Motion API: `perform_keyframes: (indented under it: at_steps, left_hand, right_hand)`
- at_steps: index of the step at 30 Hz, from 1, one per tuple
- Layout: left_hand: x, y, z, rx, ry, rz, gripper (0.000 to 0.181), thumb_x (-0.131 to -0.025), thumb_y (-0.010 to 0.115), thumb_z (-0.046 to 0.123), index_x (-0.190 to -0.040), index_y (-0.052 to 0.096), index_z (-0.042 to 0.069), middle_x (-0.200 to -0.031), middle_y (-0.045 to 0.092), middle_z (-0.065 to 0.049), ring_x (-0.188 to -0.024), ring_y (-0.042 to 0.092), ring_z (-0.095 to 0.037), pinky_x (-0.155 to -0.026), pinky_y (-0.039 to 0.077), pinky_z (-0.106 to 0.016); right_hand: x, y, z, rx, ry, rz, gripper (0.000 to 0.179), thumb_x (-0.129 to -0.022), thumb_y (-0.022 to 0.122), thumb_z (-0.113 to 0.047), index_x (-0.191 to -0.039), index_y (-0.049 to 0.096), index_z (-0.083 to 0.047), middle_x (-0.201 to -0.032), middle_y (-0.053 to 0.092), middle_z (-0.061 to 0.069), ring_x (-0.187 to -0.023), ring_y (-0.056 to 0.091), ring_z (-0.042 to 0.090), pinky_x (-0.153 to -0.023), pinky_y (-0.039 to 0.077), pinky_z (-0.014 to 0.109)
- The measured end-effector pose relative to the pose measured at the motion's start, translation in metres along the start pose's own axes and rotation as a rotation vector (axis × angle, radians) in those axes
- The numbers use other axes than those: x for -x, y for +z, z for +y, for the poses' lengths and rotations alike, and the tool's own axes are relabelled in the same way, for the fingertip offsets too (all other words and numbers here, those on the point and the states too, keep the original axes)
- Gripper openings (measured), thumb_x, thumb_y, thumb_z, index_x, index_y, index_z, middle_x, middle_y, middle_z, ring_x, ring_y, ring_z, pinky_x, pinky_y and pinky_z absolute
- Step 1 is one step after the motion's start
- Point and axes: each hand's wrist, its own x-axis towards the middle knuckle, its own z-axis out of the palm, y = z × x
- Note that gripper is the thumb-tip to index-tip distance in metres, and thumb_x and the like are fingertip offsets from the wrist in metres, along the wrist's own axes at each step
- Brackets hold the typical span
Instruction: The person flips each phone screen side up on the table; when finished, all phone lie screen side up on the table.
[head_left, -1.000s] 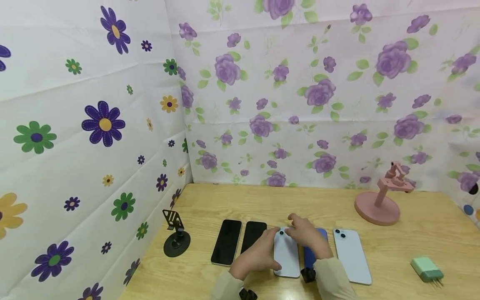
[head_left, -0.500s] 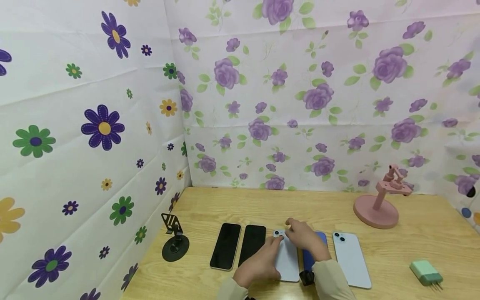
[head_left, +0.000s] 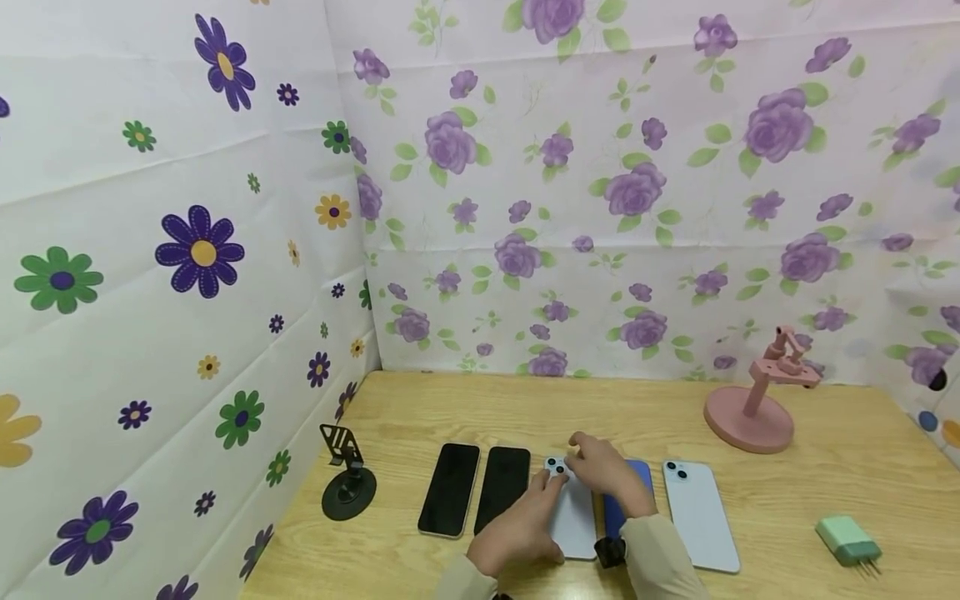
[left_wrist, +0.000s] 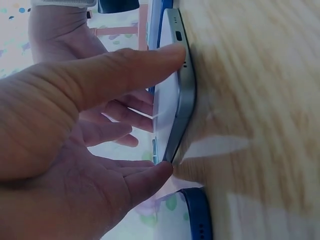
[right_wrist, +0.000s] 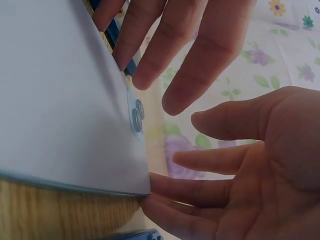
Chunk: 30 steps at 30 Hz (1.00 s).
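A pale smartphone (head_left: 576,521) lies back up on the table, between both hands. My left hand (head_left: 521,523) spans it: in the left wrist view the thumb (left_wrist: 172,56) rests on the port end and a fingertip (left_wrist: 162,169) touches the long edge. Those fingers reach up beside its twin camera lenses. My right hand (head_left: 602,467) is at the upper right; in the right wrist view its extended fingers (right_wrist: 155,200) meet the phone's corner, with its thumb clear of it. A blue phone (head_left: 617,515) lies partly under the right forearm.
Two black-screened phones (head_left: 450,490) (head_left: 504,486) lie to the left and another pale phone (head_left: 703,521) to the right. A black folding stand (head_left: 349,487) is at far left, a pink stand (head_left: 752,417) at back right, a green charger plug (head_left: 847,540) at front right.
My left fingers have shifted down from the phone's top end, so both camera lenses now show. My right hand stays at the upper right. The head view has shifted slightly.
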Motion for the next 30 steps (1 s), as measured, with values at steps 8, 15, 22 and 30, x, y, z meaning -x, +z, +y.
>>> perform_keyframes:
  at_steps: [8,15,22,30]
  left_hand:
    - [-0.001,0.004,0.003,-0.011,-0.018,0.029,0.108,-0.067,0.096,0.01,-0.155,0.034,0.006,-0.159,0.024,-0.025,-0.137,0.044,-0.034,-0.099,0.048,-0.035]
    - [-0.001,0.003,-0.001,-0.08,0.015,0.006,0.108,-0.07,0.095,0.016,-0.157,0.032,0.007,-0.161,0.027,-0.019,-0.142,0.038,-0.03,-0.103,0.045,-0.033]
    - [-0.002,0.0,-0.003,-0.061,0.032,-0.028,0.106,-0.069,0.095,0.013,-0.156,0.035,0.005,-0.16,0.033,-0.016,-0.147,0.032,-0.028,-0.111,0.038,-0.037]
    - [-0.004,-0.002,-0.005,0.028,0.052,-0.007,0.106,-0.066,0.096,0.009,-0.153,0.037,0.003,-0.15,0.047,-0.013,-0.13,0.052,-0.02,-0.1,0.047,-0.031]
  right_hand:
    - [-0.004,0.002,0.005,-0.025,0.025,0.018,0.035,-0.1,0.059,-0.008,-0.129,0.054,0.012,-0.109,0.067,0.028,-0.094,0.067,0.038,-0.074,0.055,0.049]
    - [-0.006,0.002,0.008,-0.075,0.017,0.041,0.041,-0.1,0.059,-0.009,-0.133,0.049,0.014,-0.103,0.065,0.022,-0.085,0.065,0.031,-0.07,0.054,0.046]
    - [-0.004,-0.002,0.01,-0.102,0.007,0.024,0.05,-0.099,0.06,-0.008,-0.14,0.042,0.014,-0.107,0.066,0.026,-0.09,0.067,0.034,-0.072,0.055,0.047]
    - [0.002,-0.01,0.003,-0.109,-0.001,-0.018,0.053,-0.101,0.058,-0.011,-0.144,0.039,0.012,-0.114,0.064,0.029,-0.096,0.066,0.038,-0.076,0.054,0.05]
